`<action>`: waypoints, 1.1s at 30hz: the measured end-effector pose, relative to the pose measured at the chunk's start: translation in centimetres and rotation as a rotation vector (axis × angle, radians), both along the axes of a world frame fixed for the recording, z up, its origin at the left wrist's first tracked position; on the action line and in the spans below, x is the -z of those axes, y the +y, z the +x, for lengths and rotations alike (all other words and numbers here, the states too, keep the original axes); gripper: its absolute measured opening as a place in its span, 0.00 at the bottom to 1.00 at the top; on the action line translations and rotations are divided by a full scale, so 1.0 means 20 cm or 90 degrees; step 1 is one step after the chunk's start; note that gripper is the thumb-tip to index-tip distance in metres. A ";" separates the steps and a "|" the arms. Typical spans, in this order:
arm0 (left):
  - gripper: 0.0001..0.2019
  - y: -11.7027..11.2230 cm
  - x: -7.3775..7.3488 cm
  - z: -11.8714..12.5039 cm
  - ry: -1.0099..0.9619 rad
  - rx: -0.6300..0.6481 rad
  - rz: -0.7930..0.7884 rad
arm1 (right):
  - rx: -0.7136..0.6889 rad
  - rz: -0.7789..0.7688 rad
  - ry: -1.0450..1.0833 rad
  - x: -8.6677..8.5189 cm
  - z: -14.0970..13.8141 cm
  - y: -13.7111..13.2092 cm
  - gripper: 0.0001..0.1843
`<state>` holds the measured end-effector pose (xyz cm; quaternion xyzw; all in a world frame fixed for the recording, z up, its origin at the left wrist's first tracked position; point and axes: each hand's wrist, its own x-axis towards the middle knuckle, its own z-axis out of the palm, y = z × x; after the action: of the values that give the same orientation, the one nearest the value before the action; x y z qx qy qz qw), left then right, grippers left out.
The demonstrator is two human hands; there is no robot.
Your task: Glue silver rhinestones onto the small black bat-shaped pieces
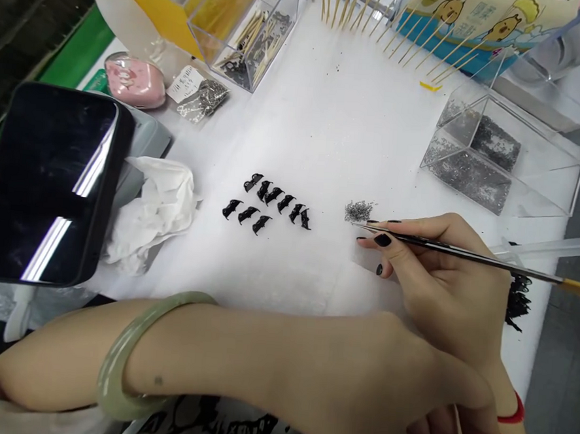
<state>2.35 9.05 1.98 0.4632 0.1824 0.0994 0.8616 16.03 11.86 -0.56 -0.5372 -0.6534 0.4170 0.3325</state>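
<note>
My right hand (434, 271) is closed around a fine brush (445, 250) with a dark shaft and an orange end. Its thin tip points left, at the lower edge of a small heap of tiny glassy grey beads (358, 211). Left of the heap lie several small black wing-shaped pieces (274, 196) in two slanting rows on the white surface. My left hand (392, 387) reaches across the bottom of the view, below my right hand. Its fingers are curled and partly hidden; what they hold, if anything, cannot be seen.
At right stands a clear divided box (510, 152) with beads. Black pieces (518, 296) lie beyond my right wrist. Thin sticks (419, 38) and a clear box of sticks (251, 44) are at the back. Crumpled tissue (157, 215) and a dark-screened device (46, 182) sit left.
</note>
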 end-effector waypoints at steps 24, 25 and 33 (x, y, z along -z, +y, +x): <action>0.07 -0.06 0.06 -0.01 -0.042 -0.074 0.112 | 0.010 -0.017 0.013 -0.01 -0.02 -0.01 0.08; 0.07 -0.07 0.07 -0.01 -0.047 -0.083 0.114 | 0.007 -0.015 0.016 -0.01 -0.02 -0.01 0.08; 0.08 -0.04 0.05 -0.01 -0.017 -0.047 0.092 | 0.019 -0.013 0.014 -0.02 -0.03 -0.02 0.07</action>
<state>2.20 8.27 1.03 0.5159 0.1800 0.1502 0.8240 15.48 11.47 -0.19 -0.5459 -0.6371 0.4247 0.3403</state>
